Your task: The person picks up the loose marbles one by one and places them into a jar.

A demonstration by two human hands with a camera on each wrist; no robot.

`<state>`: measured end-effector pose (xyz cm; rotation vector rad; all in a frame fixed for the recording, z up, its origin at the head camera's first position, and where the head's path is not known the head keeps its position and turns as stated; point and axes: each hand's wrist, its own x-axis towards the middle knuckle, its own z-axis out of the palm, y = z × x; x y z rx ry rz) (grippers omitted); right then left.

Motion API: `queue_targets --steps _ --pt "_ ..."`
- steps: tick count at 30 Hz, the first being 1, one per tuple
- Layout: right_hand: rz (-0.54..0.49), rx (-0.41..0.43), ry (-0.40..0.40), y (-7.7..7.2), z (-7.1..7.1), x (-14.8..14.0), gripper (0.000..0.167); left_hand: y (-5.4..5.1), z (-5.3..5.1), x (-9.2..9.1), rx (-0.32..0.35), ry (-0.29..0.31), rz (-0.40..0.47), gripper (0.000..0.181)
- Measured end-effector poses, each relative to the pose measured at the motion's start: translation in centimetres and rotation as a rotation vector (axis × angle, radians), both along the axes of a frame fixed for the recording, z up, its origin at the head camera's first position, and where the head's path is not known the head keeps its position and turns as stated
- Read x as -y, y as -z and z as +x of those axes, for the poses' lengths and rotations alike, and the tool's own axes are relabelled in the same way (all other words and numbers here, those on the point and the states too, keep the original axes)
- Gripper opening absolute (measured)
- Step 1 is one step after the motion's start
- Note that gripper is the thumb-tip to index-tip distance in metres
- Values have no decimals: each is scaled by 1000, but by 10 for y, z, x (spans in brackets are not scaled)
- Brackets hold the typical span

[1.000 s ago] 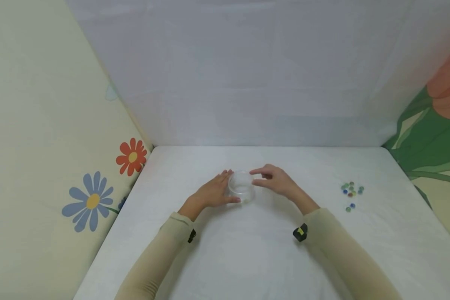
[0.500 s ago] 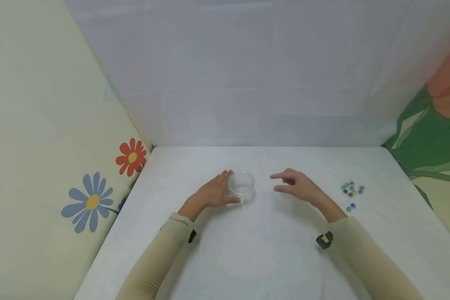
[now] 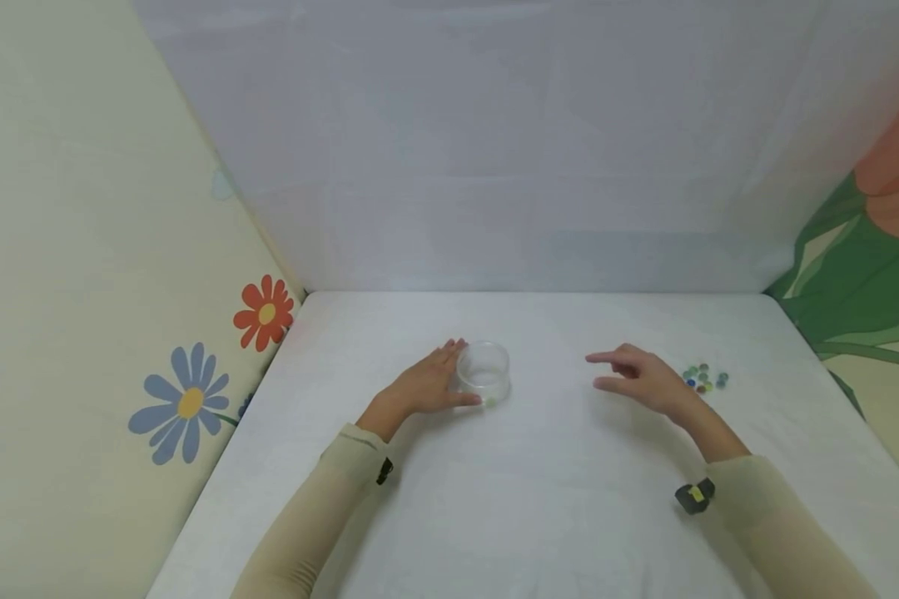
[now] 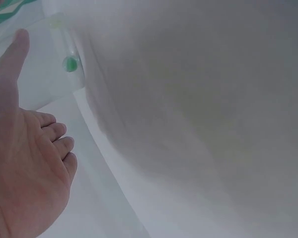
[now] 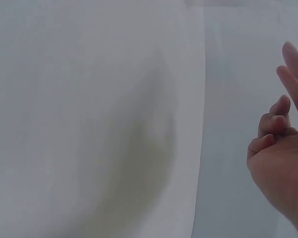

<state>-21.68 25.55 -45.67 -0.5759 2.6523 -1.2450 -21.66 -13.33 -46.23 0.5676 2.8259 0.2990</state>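
Clear round container (image 3: 487, 388) upright on white table (image 3: 494, 499), mouth up, axis vert.; sits a bit L of mid btwn table's L & R edges, well in from far edge. L hand (image 3: 425, 387) rests against its L side: fingers straight, pointing twd far edge, thumb apart from them & touching near side. Green marble (image 4: 70, 63) inside at base; fainter yellow-green one by it, blurry.

R hand (image 3: 640, 381) above table, btwn container & marble cluster (image 3: 700, 377), holding nothing: thumb & index straight, gap btwn tips, pointing twd L edge; other fingers bent in. Cluster (green, blue, red, yellow) nearer R edge, twd far R corner. Black unit (image 3: 695, 497) at R cuff has yellow patch, too small to read.
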Motion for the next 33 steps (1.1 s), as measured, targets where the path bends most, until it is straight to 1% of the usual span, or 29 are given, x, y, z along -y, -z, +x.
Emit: queue_targets --steps 3,9,17,22,28,33 --pt "7 -5 18 1 3 -9 43 -1 1 0 5 -1 2 110" --pt "42 -6 55 1 8 -21 45 1 -1 1 8 -3 -3 111" --pt "73 -15 77 5 13 -40 47 1 -2 2 8 2 3 111" --pt "91 -26 76 7 16 -54 49 1 -3 1 6 5 -12 112" --pt "96 -4 90 8 20 -69 50 1 -2 0 2 3 -16 112" --pt "122 26 112 10 23 -80 52 1 -1 -1 4 -1 -20 111"
